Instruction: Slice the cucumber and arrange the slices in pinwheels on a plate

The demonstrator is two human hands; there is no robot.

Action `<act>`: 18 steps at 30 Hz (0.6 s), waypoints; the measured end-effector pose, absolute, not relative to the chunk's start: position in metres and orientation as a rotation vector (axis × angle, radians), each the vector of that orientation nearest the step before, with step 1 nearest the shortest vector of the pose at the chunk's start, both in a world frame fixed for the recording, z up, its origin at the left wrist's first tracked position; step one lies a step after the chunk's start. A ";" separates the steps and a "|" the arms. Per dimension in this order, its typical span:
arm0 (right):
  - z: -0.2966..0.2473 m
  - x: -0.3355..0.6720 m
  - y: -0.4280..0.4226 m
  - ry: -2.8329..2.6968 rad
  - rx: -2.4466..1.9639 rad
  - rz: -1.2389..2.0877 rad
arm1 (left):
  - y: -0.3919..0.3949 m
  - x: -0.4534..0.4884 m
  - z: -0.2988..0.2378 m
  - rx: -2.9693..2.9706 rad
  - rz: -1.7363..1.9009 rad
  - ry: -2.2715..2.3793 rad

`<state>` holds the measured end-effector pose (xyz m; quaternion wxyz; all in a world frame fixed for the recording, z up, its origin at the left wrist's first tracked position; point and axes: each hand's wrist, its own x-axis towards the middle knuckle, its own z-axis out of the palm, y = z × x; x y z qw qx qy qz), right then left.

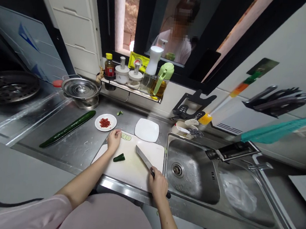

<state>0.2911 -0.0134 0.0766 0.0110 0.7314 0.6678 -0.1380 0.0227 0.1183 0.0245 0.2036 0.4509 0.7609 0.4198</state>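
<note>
A white cutting board point(134, 163) lies on the steel counter in front of me. My right hand point(158, 183) is closed round the handle of a kitchen knife point(144, 158), whose blade lies low over the board and points up-left. My left hand point(113, 139) rests at the board's far left corner, fingers pinched together beside a few thin cucumber slices point(125, 137); what it pinches is too small to name. A short dark-green cucumber end point(119, 158) lies on the board between my hands.
A whole cucumber point(68, 128) lies on the counter at left. A small plate of red chilli point(105, 122) and an empty white plate point(147, 130) sit behind the board. The sink point(193, 173) is to the right, a steel pot point(81, 91) and a condiment rack point(134, 79) behind.
</note>
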 end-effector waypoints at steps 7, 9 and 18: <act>0.081 0.278 -0.003 2.066 2.363 -0.660 | 0.050 0.029 0.020 1.388 1.383 1.938; 0.082 0.274 0.000 2.069 2.369 -0.705 | 0.033 0.029 0.020 1.508 1.353 1.894; 0.079 0.254 0.001 2.186 2.216 -0.865 | 0.004 0.024 0.006 1.886 1.252 1.823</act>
